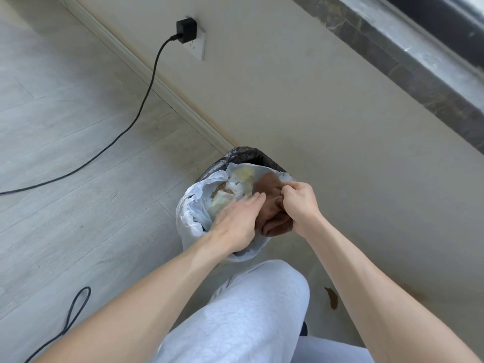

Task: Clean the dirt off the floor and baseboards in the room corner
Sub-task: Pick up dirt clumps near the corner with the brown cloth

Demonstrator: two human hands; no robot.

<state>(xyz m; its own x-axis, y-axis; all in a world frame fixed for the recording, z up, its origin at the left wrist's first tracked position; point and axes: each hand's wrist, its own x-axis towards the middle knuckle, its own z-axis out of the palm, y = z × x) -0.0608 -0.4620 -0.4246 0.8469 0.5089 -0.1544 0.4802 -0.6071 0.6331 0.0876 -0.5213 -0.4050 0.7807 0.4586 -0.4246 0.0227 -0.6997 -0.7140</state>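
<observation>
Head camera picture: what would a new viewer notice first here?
First, two bare hands over a small bin lined with white and black plastic bags against the wall: the right hand grips a crumpled brown cloth, the left hand lies flat beside it. Behind, a black cable runs from a wall charger across the floor.

Left hand [237, 221]: motion-blurred at the fingertips; hides the near part of the bin [245, 153].
Cloth [272, 205]: partly covered by both hands; the right hand [301, 203] pinches it.
Bin contents: too indistinct to identify.
Cable [146, 100]: cut off at left edge.
Sill [392, 61]: cut off at right edge.
Wall stain [332, 297]: partly behind right forearm.
</observation>
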